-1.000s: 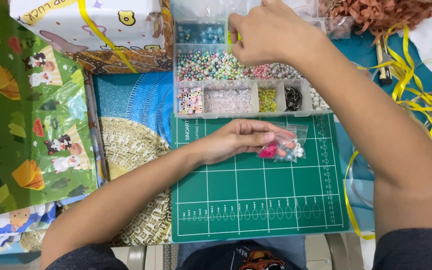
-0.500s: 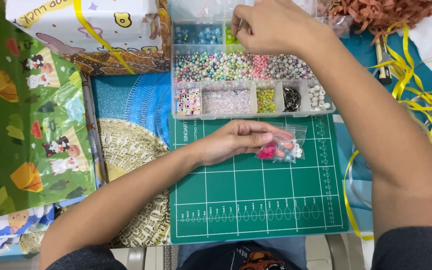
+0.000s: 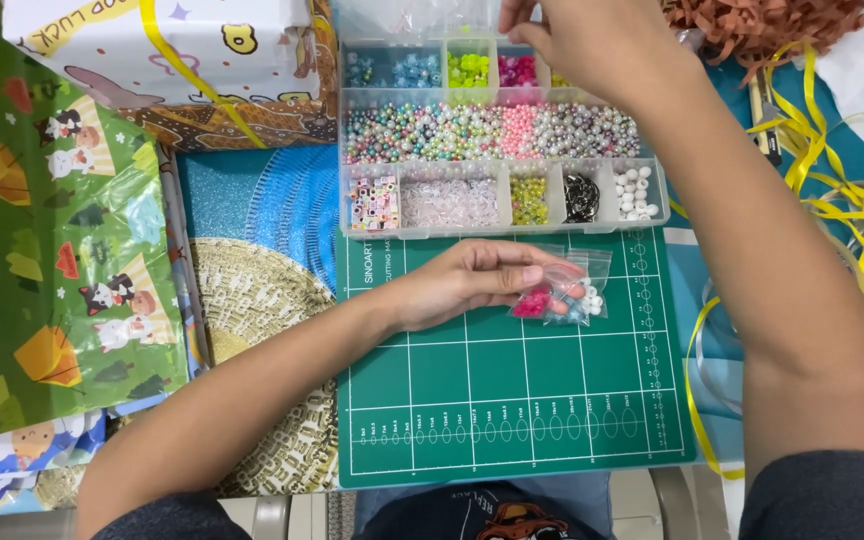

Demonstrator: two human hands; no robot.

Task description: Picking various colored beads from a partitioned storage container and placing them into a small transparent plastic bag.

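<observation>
The small clear bag (image 3: 564,293) with pink and pale beads sits on the green cutting mat (image 3: 512,400), left hand (image 3: 462,285) pinching it shut-ish by its edge, probably to keep the mouth handy. At 12 o'clock, the right hand (image 3: 592,40) hovers over the bead organizer box (image 3: 497,140), fingertips pressed together; can't tell whether they've got a bead.

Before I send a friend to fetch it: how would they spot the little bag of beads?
Find the green cutting mat in the middle of the table. Near its top edge, just below the clear bead box, the left hand holds the bag. It is the only small clear pouch, with pink and blue beads inside.
</observation>
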